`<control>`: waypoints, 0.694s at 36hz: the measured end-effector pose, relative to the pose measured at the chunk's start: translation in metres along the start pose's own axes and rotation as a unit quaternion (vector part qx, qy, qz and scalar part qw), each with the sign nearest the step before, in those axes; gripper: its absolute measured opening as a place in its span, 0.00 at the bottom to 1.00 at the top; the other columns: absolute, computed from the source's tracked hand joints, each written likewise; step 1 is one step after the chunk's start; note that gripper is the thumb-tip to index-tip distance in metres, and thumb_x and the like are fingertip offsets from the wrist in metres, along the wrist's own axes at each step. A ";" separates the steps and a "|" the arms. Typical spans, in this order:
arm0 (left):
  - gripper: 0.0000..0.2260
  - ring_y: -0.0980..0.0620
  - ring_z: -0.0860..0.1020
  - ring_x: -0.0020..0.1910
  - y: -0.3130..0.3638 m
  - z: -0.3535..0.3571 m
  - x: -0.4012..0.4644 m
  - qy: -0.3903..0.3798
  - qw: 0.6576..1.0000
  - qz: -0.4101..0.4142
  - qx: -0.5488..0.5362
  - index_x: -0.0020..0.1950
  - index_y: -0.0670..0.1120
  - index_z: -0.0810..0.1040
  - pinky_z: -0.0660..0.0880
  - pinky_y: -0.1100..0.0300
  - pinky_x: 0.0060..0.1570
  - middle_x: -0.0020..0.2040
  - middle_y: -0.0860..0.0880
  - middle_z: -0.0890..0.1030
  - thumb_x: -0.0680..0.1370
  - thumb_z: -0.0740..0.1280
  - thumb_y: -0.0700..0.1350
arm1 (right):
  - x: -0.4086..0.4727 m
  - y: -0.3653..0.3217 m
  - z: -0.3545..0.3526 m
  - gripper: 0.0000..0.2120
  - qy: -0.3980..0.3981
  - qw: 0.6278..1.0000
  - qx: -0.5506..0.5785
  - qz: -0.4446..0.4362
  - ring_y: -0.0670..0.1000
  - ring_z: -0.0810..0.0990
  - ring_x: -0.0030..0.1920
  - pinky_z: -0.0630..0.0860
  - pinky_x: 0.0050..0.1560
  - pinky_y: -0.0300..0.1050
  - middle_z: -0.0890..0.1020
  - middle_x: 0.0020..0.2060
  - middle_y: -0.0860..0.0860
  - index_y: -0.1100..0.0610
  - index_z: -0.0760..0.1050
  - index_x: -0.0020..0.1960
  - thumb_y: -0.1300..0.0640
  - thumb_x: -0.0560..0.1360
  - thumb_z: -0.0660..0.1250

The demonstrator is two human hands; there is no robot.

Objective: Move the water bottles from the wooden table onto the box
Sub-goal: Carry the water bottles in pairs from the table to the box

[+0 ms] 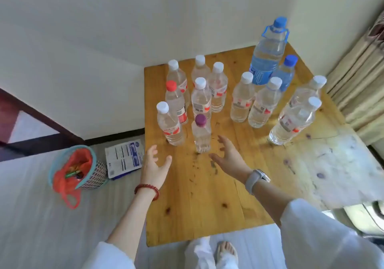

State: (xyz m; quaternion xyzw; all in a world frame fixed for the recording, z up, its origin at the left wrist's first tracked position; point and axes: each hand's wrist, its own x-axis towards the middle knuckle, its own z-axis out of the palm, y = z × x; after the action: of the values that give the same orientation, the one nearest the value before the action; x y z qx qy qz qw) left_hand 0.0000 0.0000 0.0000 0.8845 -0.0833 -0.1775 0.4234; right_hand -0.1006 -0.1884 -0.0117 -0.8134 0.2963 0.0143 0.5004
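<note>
Several clear water bottles stand upright on the far half of the wooden table (207, 196). Nearest me is a small purple-capped bottle (201, 135), with a white-capped bottle (169, 124) to its left and a red-capped bottle (176, 102) behind that. A large blue-capped jug (268, 52) stands at the back right. My left hand (154, 168) is open, just short of the white-capped bottle. My right hand (229, 156) is open too, fingers spread, right beside the purple-capped bottle without touching it. A white printed box (124, 158) lies on the floor left of the table.
A mesh waste basket (94, 175) with an orange bag stands on the floor beside the box. The table sits in a room corner against white walls, with curtains (361, 77) to the right. My feet (226, 252) are at the table's near edge.
</note>
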 end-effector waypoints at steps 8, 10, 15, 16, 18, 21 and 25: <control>0.39 0.48 0.57 0.73 0.002 -0.001 0.078 -0.090 0.996 0.014 -0.007 0.74 0.54 0.47 0.62 0.42 0.68 0.76 0.50 0.53 0.72 0.69 0.51 | 0.051 -0.008 0.012 0.40 -0.053 0.998 0.042 0.000 0.51 0.60 0.72 0.63 0.70 0.51 0.58 0.74 0.49 0.48 0.45 0.75 0.57 0.73 0.67; 0.41 0.48 0.56 0.74 0.001 -0.002 0.097 -0.104 0.994 0.032 -0.011 0.74 0.55 0.47 0.60 0.42 0.69 0.76 0.51 0.53 0.71 0.71 0.50 | 0.057 -0.007 0.012 0.36 -0.052 0.997 0.054 0.003 0.49 0.63 0.71 0.61 0.70 0.47 0.64 0.72 0.49 0.49 0.49 0.74 0.59 0.74 0.65; 0.39 0.50 0.61 0.71 0.001 -0.003 0.130 -0.161 0.984 0.075 -0.012 0.72 0.55 0.54 0.64 0.43 0.68 0.72 0.51 0.62 0.69 0.73 0.46 | 0.063 -0.007 0.012 0.30 -0.032 0.998 0.053 0.019 0.52 0.69 0.66 0.67 0.68 0.51 0.68 0.68 0.52 0.54 0.53 0.71 0.62 0.75 0.64; 0.37 0.50 0.63 0.69 0.000 -0.003 0.134 -0.172 0.982 0.080 -0.012 0.72 0.54 0.56 0.65 0.44 0.67 0.70 0.51 0.64 0.69 0.73 0.45 | 0.064 -0.007 0.012 0.29 -0.032 0.998 0.052 0.018 0.52 0.68 0.67 0.67 0.68 0.52 0.67 0.68 0.52 0.55 0.53 0.70 0.62 0.74 0.65; 0.36 0.51 0.65 0.68 -0.003 -0.001 0.142 -0.187 0.979 0.083 -0.014 0.71 0.54 0.58 0.66 0.48 0.66 0.67 0.53 0.67 0.68 0.73 0.46 | 0.066 -0.006 0.013 0.29 -0.037 0.998 0.056 0.023 0.51 0.67 0.68 0.67 0.69 0.53 0.68 0.67 0.51 0.54 0.54 0.69 0.61 0.74 0.66; 0.37 0.51 0.67 0.66 -0.007 0.002 0.148 -0.198 0.976 0.090 -0.026 0.69 0.56 0.58 0.68 0.51 0.64 0.65 0.54 0.69 0.66 0.75 0.48 | 0.067 -0.005 0.015 0.27 -0.037 0.997 0.063 0.025 0.49 0.69 0.66 0.67 0.69 0.52 0.71 0.62 0.47 0.52 0.57 0.68 0.60 0.74 0.66; 0.31 0.61 0.70 0.56 0.003 0.009 0.135 -0.157 0.977 0.133 -0.048 0.61 0.56 0.64 0.68 0.76 0.49 0.55 0.62 0.71 0.66 0.76 0.41 | 0.062 -0.002 0.017 0.24 -0.009 0.997 0.073 0.034 0.46 0.71 0.63 0.68 0.67 0.50 0.74 0.60 0.47 0.51 0.61 0.64 0.58 0.72 0.68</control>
State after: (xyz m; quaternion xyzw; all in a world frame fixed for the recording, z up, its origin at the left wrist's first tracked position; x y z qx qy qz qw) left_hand 0.1213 -0.0486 -0.0362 0.8051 -0.2573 -0.2604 0.4668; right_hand -0.0441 -0.2025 -0.0385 -0.7641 0.3195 0.0165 0.5601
